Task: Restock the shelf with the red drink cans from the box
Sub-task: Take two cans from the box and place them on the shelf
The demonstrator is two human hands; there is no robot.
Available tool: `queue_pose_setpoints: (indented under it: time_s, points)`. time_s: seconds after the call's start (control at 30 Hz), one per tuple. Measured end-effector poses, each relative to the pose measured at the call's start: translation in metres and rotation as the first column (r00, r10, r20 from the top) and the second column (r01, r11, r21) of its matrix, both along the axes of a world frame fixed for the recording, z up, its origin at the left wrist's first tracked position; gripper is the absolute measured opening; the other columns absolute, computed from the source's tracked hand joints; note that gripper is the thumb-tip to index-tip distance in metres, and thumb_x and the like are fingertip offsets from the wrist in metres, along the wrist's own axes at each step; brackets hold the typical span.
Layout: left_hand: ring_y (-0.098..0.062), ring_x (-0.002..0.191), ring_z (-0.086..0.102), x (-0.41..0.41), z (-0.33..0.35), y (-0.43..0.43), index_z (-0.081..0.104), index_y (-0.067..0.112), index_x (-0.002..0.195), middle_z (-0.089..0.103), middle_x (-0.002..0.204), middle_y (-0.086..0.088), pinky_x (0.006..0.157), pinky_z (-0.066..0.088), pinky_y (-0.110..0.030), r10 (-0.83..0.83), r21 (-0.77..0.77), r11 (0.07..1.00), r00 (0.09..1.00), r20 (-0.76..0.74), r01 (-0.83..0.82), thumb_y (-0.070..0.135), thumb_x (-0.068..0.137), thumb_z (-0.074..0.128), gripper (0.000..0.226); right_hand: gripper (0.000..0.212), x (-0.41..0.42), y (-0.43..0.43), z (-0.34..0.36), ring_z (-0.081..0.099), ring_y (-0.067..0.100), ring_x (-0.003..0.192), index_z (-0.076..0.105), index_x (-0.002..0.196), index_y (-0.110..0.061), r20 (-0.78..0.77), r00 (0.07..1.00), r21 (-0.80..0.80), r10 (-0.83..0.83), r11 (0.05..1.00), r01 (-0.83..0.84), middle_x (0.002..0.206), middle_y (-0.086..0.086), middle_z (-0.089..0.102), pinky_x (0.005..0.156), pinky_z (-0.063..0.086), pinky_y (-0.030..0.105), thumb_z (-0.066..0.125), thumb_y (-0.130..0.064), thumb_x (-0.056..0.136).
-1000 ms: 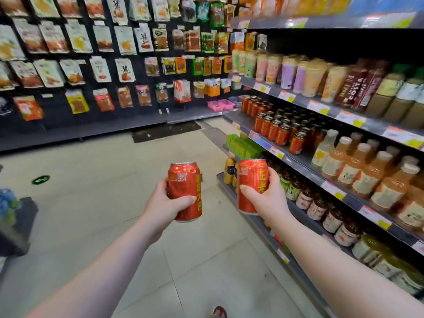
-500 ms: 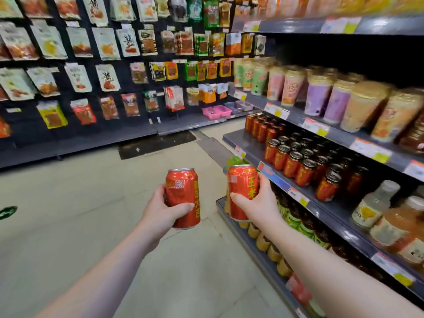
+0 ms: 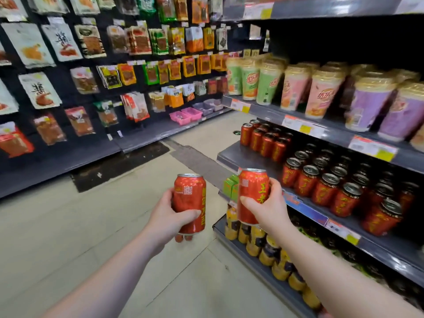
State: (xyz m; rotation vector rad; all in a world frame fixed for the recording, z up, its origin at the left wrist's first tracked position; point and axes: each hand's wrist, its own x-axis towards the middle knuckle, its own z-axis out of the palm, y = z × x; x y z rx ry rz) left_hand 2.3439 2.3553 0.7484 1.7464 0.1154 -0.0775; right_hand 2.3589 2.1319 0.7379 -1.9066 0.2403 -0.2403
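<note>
My left hand (image 3: 168, 218) grips an upright red drink can (image 3: 189, 198) over the aisle floor. My right hand (image 3: 269, 208) holds a second red can (image 3: 251, 191) upright, just left of the grey shelf (image 3: 234, 157). On that shelf stand rows of the same red cans (image 3: 321, 187), with a separate cluster (image 3: 263, 141) further back. A bare stretch of shelf lies at its near-left corner, in front of the cans. The box is out of view.
Above the cans, a shelf holds pastel drink cups (image 3: 296, 88). Below, yellow bottles (image 3: 257, 237) line the bottom shelf, with green cartons (image 3: 230, 185) behind my right hand. Hanging snack packets (image 3: 91, 76) cover the far wall. Pink baskets (image 3: 184, 114) sit on its ledge.
I have come closer to the shelf; the red cans on it now look larger and nearer. Both hands still hold their cans upright, the right one nearer the shelf edge.
</note>
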Motion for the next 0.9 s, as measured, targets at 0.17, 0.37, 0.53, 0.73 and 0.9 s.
queue_pose_setpoints:
  time_s: [0.17,0.37,0.53,0.73,0.9]
  points:
    - [-0.003,0.088,0.059,0.091,-0.003,0.022,0.042,0.035,0.107,0.059,0.100,0.013,0.061,0.045,-0.018,-0.085,-0.037,0.996,0.996,-0.016,0.084,0.012,0.070,0.077,0.056,0.084,0.062,0.024,-0.003,0.052,0.017,0.103,0.030,0.134,-0.025,-0.023,0.995,0.016,-0.100,0.995,0.100,0.118,-0.001,0.050,0.084,0.042,0.031,0.077,-0.032,0.064]
    - [-0.007,0.094,0.059,0.192,-0.019,0.019,0.045,0.038,0.103,0.060,0.101,0.012,0.066,0.045,-0.023,-0.149,-0.048,0.988,0.988,-0.030,0.147,0.014,0.070,0.078,0.053,0.076,0.155,0.017,-0.017,0.053,0.020,0.109,0.040,0.129,-0.022,-0.052,0.981,-0.060,-0.185,0.982,0.182,0.121,0.002,0.052,0.090,0.044,0.035,0.080,-0.028,0.064]
    - [-0.004,0.092,0.058,0.279,-0.031,0.010,0.043,0.041,0.099,0.058,0.101,0.015,0.066,0.045,-0.022,-0.175,-0.034,0.984,0.983,-0.063,0.173,0.017,0.069,0.078,0.052,0.079,0.247,0.004,-0.041,0.054,0.019,0.105,0.040,0.129,-0.020,-0.096,0.972,-0.059,-0.216,0.976,0.211,0.122,0.002,0.053,0.089,0.045,0.034,0.082,-0.030,0.062]
    - [-0.007,0.094,0.060,0.369,-0.049,-0.001,0.043,0.039,0.108,0.062,0.105,0.011,0.067,0.046,-0.023,-0.176,-0.063,0.983,0.978,-0.108,0.170,0.025,0.057,0.083,0.066,0.078,0.349,-0.011,-0.068,0.056,0.018,0.102,0.043,0.125,-0.021,-0.135,0.956,-0.090,-0.259,0.964,0.249,0.113,-0.002,0.055,0.087,0.046,0.033,0.084,-0.031,0.058]
    - [-0.011,0.097,0.062,0.419,-0.071,0.003,0.046,0.034,0.115,0.063,0.107,0.009,0.073,0.048,-0.027,-0.166,-0.058,0.986,0.975,-0.151,0.159,0.034,0.046,0.078,0.076,0.078,0.416,-0.020,-0.098,0.055,0.022,0.106,0.044,0.120,-0.016,-0.173,0.930,-0.147,-0.326,0.942,0.303,0.117,0.005,0.056,0.091,0.044,0.035,0.086,-0.028,0.055]
